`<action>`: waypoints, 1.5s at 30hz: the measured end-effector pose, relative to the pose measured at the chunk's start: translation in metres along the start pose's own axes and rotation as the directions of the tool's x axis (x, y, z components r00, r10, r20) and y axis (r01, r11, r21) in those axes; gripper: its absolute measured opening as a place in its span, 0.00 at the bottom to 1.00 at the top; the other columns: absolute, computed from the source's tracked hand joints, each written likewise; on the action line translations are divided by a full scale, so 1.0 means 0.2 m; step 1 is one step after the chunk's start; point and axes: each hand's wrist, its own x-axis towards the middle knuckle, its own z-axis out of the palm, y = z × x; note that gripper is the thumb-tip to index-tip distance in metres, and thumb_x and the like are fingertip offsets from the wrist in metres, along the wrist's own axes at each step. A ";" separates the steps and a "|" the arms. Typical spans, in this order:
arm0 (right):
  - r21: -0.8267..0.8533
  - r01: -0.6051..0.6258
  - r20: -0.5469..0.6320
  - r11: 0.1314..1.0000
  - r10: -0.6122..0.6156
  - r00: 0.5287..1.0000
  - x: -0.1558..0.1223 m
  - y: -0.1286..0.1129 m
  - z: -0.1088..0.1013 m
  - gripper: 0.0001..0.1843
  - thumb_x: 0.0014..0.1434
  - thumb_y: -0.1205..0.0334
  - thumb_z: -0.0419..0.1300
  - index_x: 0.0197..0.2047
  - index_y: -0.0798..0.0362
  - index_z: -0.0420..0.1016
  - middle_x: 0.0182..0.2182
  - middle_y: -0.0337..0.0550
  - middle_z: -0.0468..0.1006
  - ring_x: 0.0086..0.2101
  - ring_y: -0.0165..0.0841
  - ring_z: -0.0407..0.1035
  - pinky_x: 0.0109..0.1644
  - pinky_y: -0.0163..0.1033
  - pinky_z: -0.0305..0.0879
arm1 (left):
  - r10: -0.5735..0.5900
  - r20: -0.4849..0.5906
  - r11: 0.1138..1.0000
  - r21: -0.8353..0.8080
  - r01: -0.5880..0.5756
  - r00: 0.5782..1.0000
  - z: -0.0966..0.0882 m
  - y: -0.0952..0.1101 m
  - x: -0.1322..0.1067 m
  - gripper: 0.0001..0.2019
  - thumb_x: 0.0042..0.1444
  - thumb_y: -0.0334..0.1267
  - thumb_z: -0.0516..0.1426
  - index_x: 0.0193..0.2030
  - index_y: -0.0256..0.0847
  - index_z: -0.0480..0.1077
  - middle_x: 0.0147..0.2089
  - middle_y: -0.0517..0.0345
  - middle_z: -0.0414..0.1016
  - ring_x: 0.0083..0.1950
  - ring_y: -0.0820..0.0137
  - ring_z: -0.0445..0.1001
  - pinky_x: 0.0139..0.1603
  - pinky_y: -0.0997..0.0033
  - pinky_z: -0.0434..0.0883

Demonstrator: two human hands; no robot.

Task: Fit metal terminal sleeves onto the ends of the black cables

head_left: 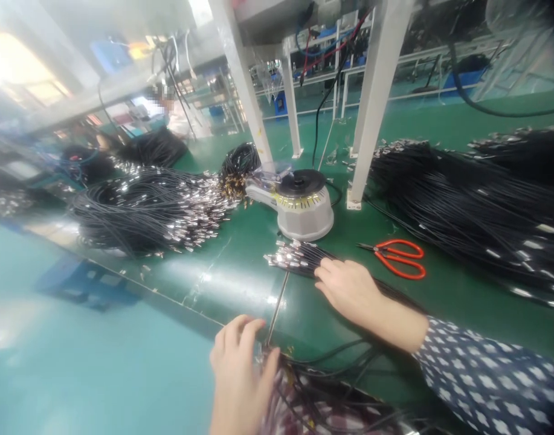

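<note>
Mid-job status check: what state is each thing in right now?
Cable bundle: lying flat, silver ends gathered.
Right hand: closed over the bundle.
Left hand: partly open, thumb and fingers apart.
Orange-handled scissors: lying flat, blades look closed.
White round machine: upright; power state unclear.
Cable coils at picture left: looped, lying down.
Cable pile at picture right: spread out.

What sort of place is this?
Probably a cable-assembly workshop: heaped black cables with silvery metal ends and a squat, round, black-topped white machine share a glossy green worktop.
</note>
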 end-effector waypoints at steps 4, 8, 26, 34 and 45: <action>0.018 0.009 -0.012 1.000 -0.009 1.000 0.07 -0.01 0.01 0.11 0.60 0.75 0.54 0.31 0.60 0.76 0.31 0.52 0.78 0.31 0.39 0.72 0.33 0.42 0.53 | -0.033 0.134 0.920 -0.382 0.082 0.990 0.04 0.09 0.08 0.05 0.50 0.37 0.62 0.36 0.44 0.75 0.43 0.50 0.74 0.50 0.52 0.68 0.53 0.50 0.63; 0.092 0.019 -0.024 0.996 -0.017 1.000 0.05 0.00 -0.03 0.10 0.63 0.69 0.53 0.32 0.56 0.75 0.32 0.47 0.78 0.28 0.36 0.72 0.32 0.40 0.56 | -0.141 0.234 0.742 -0.619 0.259 0.962 0.10 0.13 0.18 0.11 0.53 0.40 0.60 0.41 0.39 0.73 0.40 0.48 0.77 0.40 0.59 0.73 0.40 0.59 0.70; 0.906 -0.304 0.275 0.296 0.135 0.952 -0.06 0.02 -0.30 0.10 0.60 0.56 0.60 0.35 0.54 0.76 0.27 0.39 0.76 0.24 0.29 0.69 0.30 0.33 0.66 | 0.111 0.657 -0.032 -0.748 0.663 0.746 0.06 0.36 0.15 0.12 0.51 0.42 0.66 0.31 0.33 0.74 0.18 0.56 0.76 0.11 0.79 0.67 0.11 0.86 0.61; 0.904 -0.351 0.121 0.244 0.641 0.758 0.35 0.38 -0.29 0.07 0.64 0.63 0.59 0.37 0.58 0.74 0.30 0.39 0.76 0.26 0.26 0.70 0.32 0.33 0.68 | 0.205 0.647 -0.101 -0.733 0.673 0.735 0.22 0.30 0.12 0.15 0.49 0.46 0.67 0.29 0.36 0.71 0.16 0.58 0.75 0.08 0.81 0.61 0.06 0.86 0.52; 0.855 -0.445 0.224 0.267 0.583 0.781 0.52 0.30 -0.27 0.11 0.66 0.58 0.58 0.43 0.58 0.73 0.36 0.41 0.77 0.31 0.30 0.73 0.35 0.38 0.73 | 0.169 0.670 -0.102 -0.718 0.688 0.723 0.26 0.28 0.11 0.19 0.45 0.49 0.69 0.27 0.38 0.68 0.15 0.60 0.74 0.07 0.82 0.59 0.06 0.86 0.50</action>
